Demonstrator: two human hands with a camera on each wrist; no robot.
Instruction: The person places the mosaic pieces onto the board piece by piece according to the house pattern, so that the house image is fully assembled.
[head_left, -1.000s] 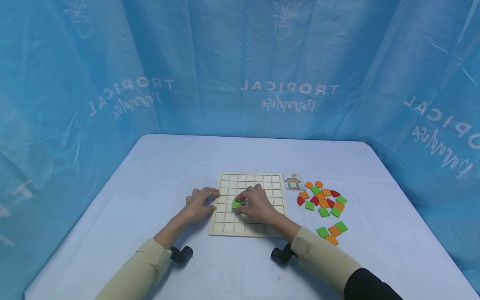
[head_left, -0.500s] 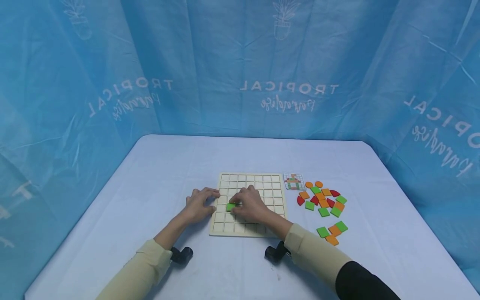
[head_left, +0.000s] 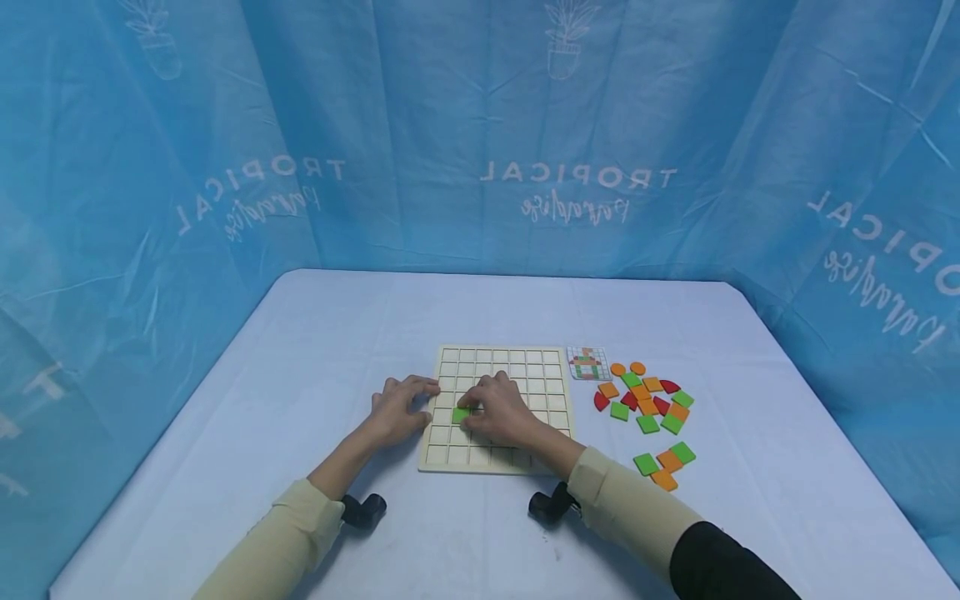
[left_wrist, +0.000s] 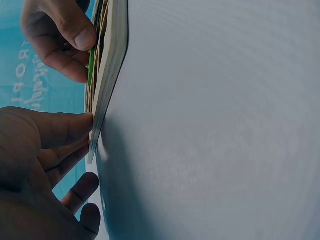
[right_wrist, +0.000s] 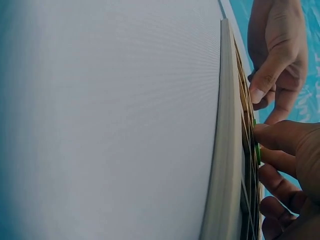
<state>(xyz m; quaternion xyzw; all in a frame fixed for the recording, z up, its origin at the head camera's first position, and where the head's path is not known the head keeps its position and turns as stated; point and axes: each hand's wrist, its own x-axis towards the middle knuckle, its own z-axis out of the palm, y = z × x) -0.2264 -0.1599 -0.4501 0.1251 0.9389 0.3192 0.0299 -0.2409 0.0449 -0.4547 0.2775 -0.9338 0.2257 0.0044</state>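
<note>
The pale gridded board (head_left: pixel 536 383) lies flat on the table. At its left edge, the left hand (head_left: pixel 397 412) touches the rim with thumb and fingertips, the fingers apart. Over the board's left part, the right hand (head_left: pixel 501 410) pinches a green square tile (head_left: pixel 459 415) between thumb and finger. That tile rests on or just over a cell in the second column from the left; whether it is fully seated I cannot tell. In the left wrist view the green tile (left_wrist: pixel 91 67) shows edge-on under the right hand's fingers (left_wrist: pixel 84 39).
Right of the board's top corner lies a picture card (head_left: pixel 588 364). Beyond it are scattered green, orange and red pieces (head_left: pixel 647 407), with a smaller group of green and orange tiles (head_left: pixel 670 461) nearer the front. A blue curtain (head_left: pixel 480 225) surrounds the table (head_left: pixel 337 317).
The right hand has moved slightly left and down the board with the green tile, then stays nearly still. The tile now lies flatter. The left hand has not moved.
</note>
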